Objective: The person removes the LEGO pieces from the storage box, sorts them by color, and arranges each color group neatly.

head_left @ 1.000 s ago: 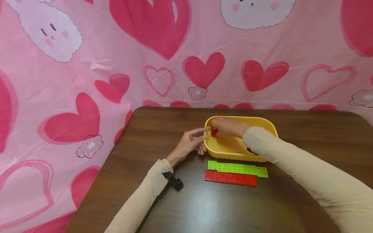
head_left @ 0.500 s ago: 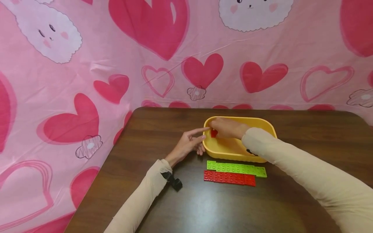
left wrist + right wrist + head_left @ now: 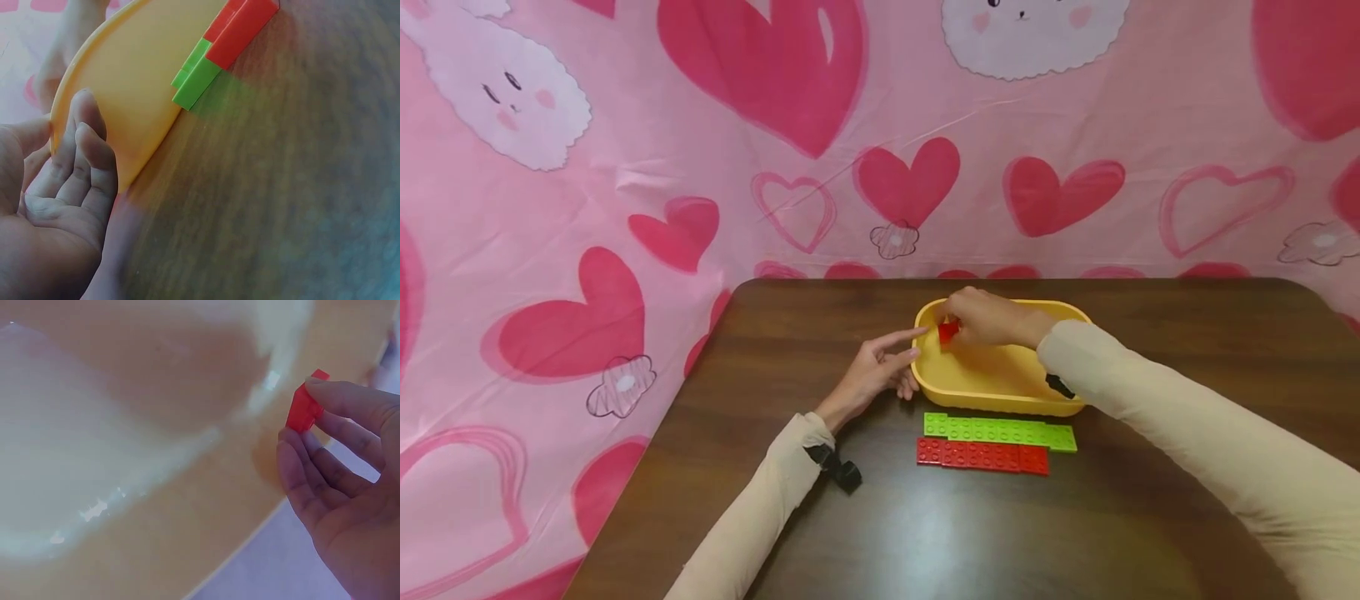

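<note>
My right hand reaches into the left end of a yellow plastic tub. Between thumb and fingers it pinches a small red building brick, held close to the tub's wall. At the tub's left end is my left hand, its thumb and index fingertips touching the rim and the other fingers loosely bent beside the outer wall. In front of the tub lie a row of light green bricks and a row of red bricks, side by side.
The brown wooden table has its back edge just behind the tub. A pink cloth printed with hearts hangs behind and to the left. Black straps with small devices circle the wrists.
My right hand has risen a little in the tub, lifting the red brick with it. My left hand keeps its place at the rim. The head view has shifted slightly.
</note>
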Demonstrator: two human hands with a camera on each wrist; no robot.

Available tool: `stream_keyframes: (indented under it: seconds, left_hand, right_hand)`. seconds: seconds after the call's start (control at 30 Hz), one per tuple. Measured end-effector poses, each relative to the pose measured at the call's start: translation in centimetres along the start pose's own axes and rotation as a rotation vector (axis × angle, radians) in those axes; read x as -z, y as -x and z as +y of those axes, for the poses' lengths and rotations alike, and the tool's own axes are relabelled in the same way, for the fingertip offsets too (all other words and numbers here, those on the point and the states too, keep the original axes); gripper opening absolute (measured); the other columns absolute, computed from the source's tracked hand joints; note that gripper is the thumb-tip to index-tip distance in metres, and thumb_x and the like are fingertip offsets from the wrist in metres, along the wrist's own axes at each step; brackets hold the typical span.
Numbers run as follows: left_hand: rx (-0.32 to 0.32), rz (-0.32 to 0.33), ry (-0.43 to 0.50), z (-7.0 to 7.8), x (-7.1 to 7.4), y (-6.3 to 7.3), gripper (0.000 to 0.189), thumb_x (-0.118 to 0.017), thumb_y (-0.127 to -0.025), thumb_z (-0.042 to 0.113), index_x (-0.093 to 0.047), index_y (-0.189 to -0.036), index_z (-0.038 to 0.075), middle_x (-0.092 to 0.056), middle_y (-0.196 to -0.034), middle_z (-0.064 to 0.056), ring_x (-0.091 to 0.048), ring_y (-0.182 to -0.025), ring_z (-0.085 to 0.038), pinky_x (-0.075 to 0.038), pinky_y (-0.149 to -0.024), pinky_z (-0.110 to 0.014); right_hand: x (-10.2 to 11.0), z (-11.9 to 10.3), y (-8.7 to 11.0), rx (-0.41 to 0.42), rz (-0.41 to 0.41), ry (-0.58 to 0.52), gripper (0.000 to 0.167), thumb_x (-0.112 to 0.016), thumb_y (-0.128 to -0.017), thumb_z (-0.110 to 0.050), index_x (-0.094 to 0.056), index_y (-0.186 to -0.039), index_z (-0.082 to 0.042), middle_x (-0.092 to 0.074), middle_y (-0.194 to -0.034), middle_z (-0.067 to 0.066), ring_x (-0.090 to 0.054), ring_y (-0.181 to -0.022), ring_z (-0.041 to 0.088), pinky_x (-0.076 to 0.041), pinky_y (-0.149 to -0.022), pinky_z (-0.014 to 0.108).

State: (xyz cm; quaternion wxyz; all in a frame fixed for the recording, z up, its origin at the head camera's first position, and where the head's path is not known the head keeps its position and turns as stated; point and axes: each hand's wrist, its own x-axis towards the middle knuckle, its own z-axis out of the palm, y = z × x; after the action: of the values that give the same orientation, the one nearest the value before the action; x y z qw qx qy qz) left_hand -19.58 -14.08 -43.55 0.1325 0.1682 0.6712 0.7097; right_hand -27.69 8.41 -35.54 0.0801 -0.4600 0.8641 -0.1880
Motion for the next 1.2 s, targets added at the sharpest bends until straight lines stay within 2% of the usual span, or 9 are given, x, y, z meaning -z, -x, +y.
stream_keyframes:
  seconds: [0.13,0.3,0.5,0.67,0.83,1.0,1.13,1.2]
  left_hand:
    - [0.004,-0.006,-0.001,0.1,0.0,0.1,0.043,-0.058,-0.102,0.017,-0.052,-0.144,0.009,-0.068,-0.069,-0.012,-0.062,-0.054,-0.02,-0.055,-0.053,-0.031]
    - [0.014,-0.003,0.002,0.1,-0.1,0.1,0.04,-0.058,-0.102,0.019,-0.056,-0.142,0.015,-0.068,-0.069,-0.012,-0.062,-0.054,-0.02,-0.055,-0.053,-0.032]
    - [-0.001,-0.01,0.007,-0.1,-0.2,0.1,0.039,-0.057,-0.103,0.018,-0.057,-0.141,0.017,-0.068,-0.068,-0.013,-0.062,-0.053,-0.019,-0.053,-0.052,-0.03]
    - [-0.007,0.003,-0.002,-0.1,0.0,0.1,0.038,-0.058,-0.102,0.019,-0.058,-0.14,0.017,-0.068,-0.067,-0.013,-0.062,-0.052,-0.02,-0.053,-0.051,-0.03]
    - [-0.006,0.006,-0.001,0.0,0.0,0.2,0.037,-0.058,-0.102,0.017,-0.059,-0.139,0.018,-0.068,-0.068,-0.014,-0.062,-0.052,-0.02,-0.053,-0.051,-0.03]
    - [-0.006,0.006,0.001,0.0,0.0,0.3,0.038,-0.058,-0.102,0.017,-0.058,-0.14,0.017,-0.068,-0.068,-0.013,-0.062,-0.053,-0.02,-0.054,-0.052,-0.031]
    - [-0.004,0.011,-0.01,-0.1,0.0,0.2,0.038,-0.058,-0.102,0.018,-0.058,-0.14,0.017,-0.068,-0.068,-0.013,-0.062,-0.053,-0.02,-0.053,-0.051,-0.029]
    - [-0.003,0.012,-0.013,-0.1,0.0,0.2,0.038,-0.058,-0.102,0.019,-0.058,-0.14,0.018,-0.068,-0.068,-0.014,-0.062,-0.053,-0.02,-0.053,-0.051,-0.028]
  right_hand:
    - [1.1,-0.4,0.7,0.024,0.047,-0.009,0.025,-0.079,-0.081,-0.007,-0.074,-0.104,0.0,-0.068,-0.084,0.006,-0.056,-0.075,0.022,-0.052,-0.07,0.035]
    - [2.1,-0.9,2.1,-0.011,0.073,-0.014,0.026,-0.082,-0.08,-0.009,-0.074,-0.103,0.001,-0.069,-0.086,0.005,-0.058,-0.076,0.021,-0.052,-0.071,0.034]
    - [3.0,-1.4,4.8,-0.05,0.115,-0.063,0.03,-0.083,-0.081,-0.012,-0.075,-0.109,-0.005,-0.07,-0.098,0.004,-0.061,-0.085,0.021,-0.056,-0.077,0.036]
    - [3.5,-2.1,7.0,-0.07,0.153,-0.082,0.032,-0.082,-0.081,-0.014,-0.075,-0.113,-0.01,-0.069,-0.104,0.001,-0.062,-0.087,0.018,-0.057,-0.077,0.038]
    - [3.4,-2.8,9.1,-0.059,0.208,-0.093,0.031,-0.083,-0.081,-0.013,-0.075,-0.111,-0.012,-0.068,-0.104,-0.002,-0.062,-0.086,0.015,-0.058,-0.076,0.039]
    - [2.6,-3.4,10.8,-0.005,0.261,-0.11,0.03,-0.085,-0.077,-0.01,-0.076,-0.106,-0.012,-0.068,-0.099,-0.005,-0.063,-0.083,0.012,-0.059,-0.072,0.036]
    - [1.6,-4.0,12.3,0.027,0.267,-0.13,0.031,-0.086,-0.076,-0.009,-0.077,-0.105,-0.014,-0.068,-0.097,-0.008,-0.062,-0.081,0.009,-0.058,-0.07,0.031]
    - [1.3,-4.5,13.2,0.015,0.257,-0.146,0.032,-0.086,-0.076,-0.011,-0.077,-0.106,-0.015,-0.068,-0.099,-0.01,-0.061,-0.083,0.009,-0.057,-0.071,0.03]
